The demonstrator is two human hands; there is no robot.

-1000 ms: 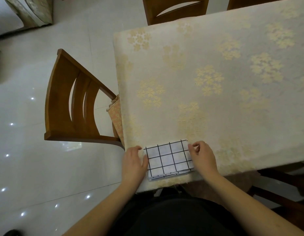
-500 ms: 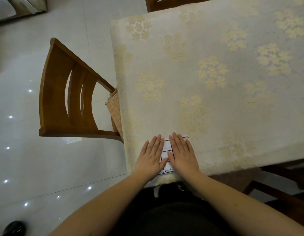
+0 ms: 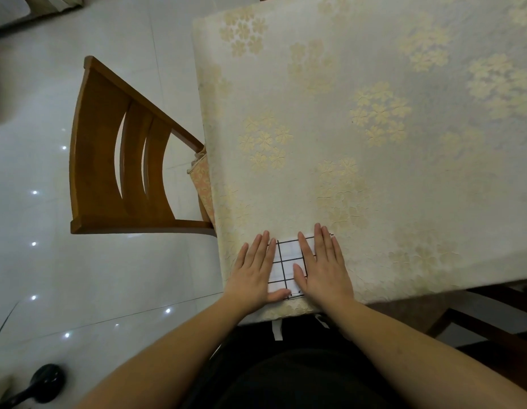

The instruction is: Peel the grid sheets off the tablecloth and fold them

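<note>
both hands (image 3: 257,273) (image 3: 322,268) slid apart, flat on gridded paper sheet (image 3: 288,261).

Floor (image 3: 79,290): glossy white tile, small ceiling-light reflections scattered across it. Wooden chair (image 3: 117,160), curved slatted back, pushed in at the table's left side, patterned seat cushion (image 3: 201,178) just showing. Second wooden chair (image 3: 486,323) lower right. Dark object (image 3: 46,379) on floor bottom left, unclear what.

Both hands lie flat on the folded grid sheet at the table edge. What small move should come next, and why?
Probably slide the left hand and right hand outward along the grid sheet to sharpen the crease. Both lie flat with straight fingers on its two ends, only the middle squares showing, and it sits flat on the tablecloth.
</note>
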